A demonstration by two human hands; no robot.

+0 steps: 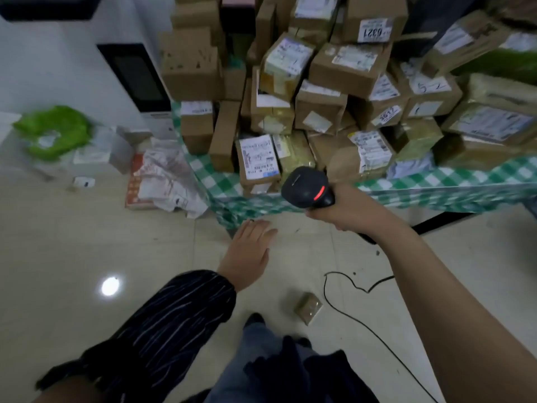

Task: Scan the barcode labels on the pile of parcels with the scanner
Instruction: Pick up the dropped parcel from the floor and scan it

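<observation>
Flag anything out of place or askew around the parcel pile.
One small brown parcel lies alone on the floor beside the black cable, away from the pile on the checked tablecloth. Crumpled packaging litters the floor left of it.

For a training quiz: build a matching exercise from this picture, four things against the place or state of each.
Things:
1. scanner
2. left hand
3. small parcel
4. green bag

Place or state:
A. lying alone on the floor tiles
B. gripped in the right hand
C. open, holding nothing
D. at the far left of the view

Pairs: 1-B, 2-C, 3-A, 4-D
</observation>
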